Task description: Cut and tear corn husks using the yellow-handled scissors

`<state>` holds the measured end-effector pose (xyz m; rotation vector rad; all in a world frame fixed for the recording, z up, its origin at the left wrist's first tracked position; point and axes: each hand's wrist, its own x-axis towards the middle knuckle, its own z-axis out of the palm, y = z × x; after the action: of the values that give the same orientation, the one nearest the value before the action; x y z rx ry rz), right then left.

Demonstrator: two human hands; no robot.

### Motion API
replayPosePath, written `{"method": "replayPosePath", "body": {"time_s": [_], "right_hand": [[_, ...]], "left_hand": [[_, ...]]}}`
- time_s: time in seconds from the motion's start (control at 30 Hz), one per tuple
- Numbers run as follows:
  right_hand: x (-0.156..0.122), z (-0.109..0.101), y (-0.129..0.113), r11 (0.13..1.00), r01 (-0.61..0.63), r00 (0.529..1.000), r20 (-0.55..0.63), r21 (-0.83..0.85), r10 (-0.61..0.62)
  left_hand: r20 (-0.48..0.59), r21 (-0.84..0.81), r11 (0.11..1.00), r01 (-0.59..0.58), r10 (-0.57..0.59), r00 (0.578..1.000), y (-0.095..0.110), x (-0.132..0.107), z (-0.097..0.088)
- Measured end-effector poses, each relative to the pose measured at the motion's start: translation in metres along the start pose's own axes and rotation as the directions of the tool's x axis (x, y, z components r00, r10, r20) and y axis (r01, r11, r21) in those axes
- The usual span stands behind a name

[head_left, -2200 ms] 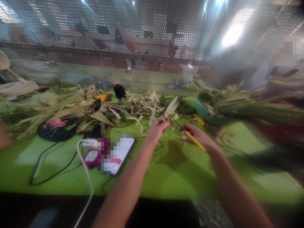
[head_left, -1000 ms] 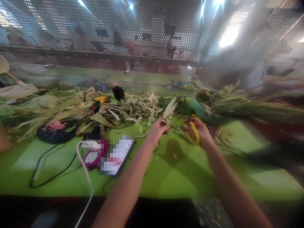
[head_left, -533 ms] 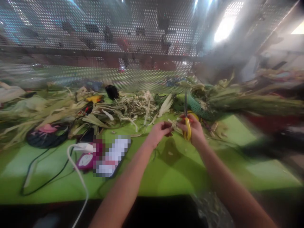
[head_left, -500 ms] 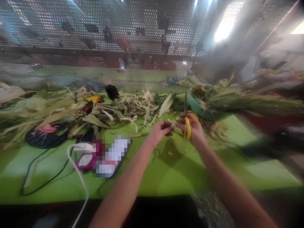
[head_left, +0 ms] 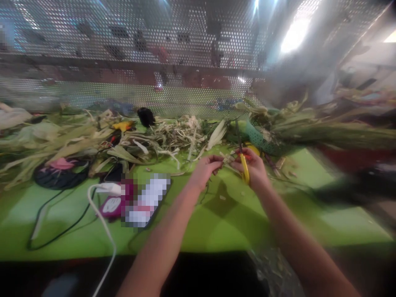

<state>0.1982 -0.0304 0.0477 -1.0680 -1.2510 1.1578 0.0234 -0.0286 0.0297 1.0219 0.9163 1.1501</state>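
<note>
My left hand is closed, its fingertips pinching a small knotted piece of pale corn husk above the green table. On the other side of that piece, my right hand touches it with thumb and finger. The same right hand also holds scissors by their yellow handle, with the blades pointing up and away. Some of the right fingers are hidden behind the handle. Beyond my hands lies a heap of dry husk strips with one broad pale leaf.
A green perforated basket with long husks stands at the right. On the left lie a phone, a magenta power bank with a white cable, and a dark round pouch. Perforated metal mesh rises behind the green table.
The scissors have tilted slightly, their tips leaning a little further left. Both hands stay close together at the husk piece, and the view has shifted slightly.
</note>
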Motion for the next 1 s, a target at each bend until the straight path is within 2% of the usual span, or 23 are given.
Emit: {"method": "replayPosePath", "body": {"time_s": [0.17,0.3,0.4,0.6,0.67,0.7,0.77,0.83,0.87,0.9,1.0], "right_hand": [[0.003,-0.003,-0.004,0.996,-0.022,0.997,0.072,-0.087,0.028],[0.006,-0.004,-0.005,0.994,-0.029,0.998,0.050,-0.107,0.034],[0.004,-0.002,-0.003,0.994,-0.044,0.998,0.033,-0.099,0.048],[0.002,0.003,0.002,0.998,-0.039,0.999,0.006,-0.055,0.039],[0.004,0.002,0.004,0.999,-0.035,0.998,-0.052,0.012,0.035],[0.005,0.001,0.005,0.998,-0.025,0.995,-0.091,0.063,0.031],[0.008,-0.001,0.006,0.986,0.007,0.986,-0.166,0.169,0.022],[0.010,-0.003,0.006,0.969,0.023,0.980,-0.198,0.247,0.027],[0.010,-0.003,0.006,0.962,0.022,0.979,-0.200,0.273,0.035],[0.010,-0.003,0.006,0.956,0.016,0.980,-0.195,0.292,0.043],[0.006,0.001,0.008,0.951,-0.003,0.985,-0.164,0.308,0.057]], "left_hand": [[-0.009,0.203,0.978,-0.045,0.048,0.999,0.005,-0.002,-0.008],[0.048,0.358,0.930,-0.085,0.072,0.996,0.008,-0.003,-0.012],[0.089,0.383,0.915,-0.126,0.100,0.991,0.006,-0.002,-0.009],[0.049,0.341,0.927,-0.154,0.146,0.988,0.003,-0.002,-0.001],[-0.017,0.281,0.940,-0.195,0.209,0.978,0.008,-0.003,-0.005],[-0.093,0.236,0.945,-0.228,0.256,0.962,0.011,-0.003,-0.008],[-0.315,0.133,0.945,-0.298,0.326,0.891,0.015,-0.001,-0.015],[-0.495,0.036,0.951,-0.307,0.284,0.822,0.015,0.002,-0.018],[-0.522,-0.011,0.963,-0.271,0.226,0.822,0.013,0.002,-0.016],[-0.506,-0.050,0.975,-0.216,0.162,0.847,0.011,0.003,-0.013],[-0.284,-0.051,0.996,-0.074,0.056,0.957,-0.001,0.000,0.004]]}}
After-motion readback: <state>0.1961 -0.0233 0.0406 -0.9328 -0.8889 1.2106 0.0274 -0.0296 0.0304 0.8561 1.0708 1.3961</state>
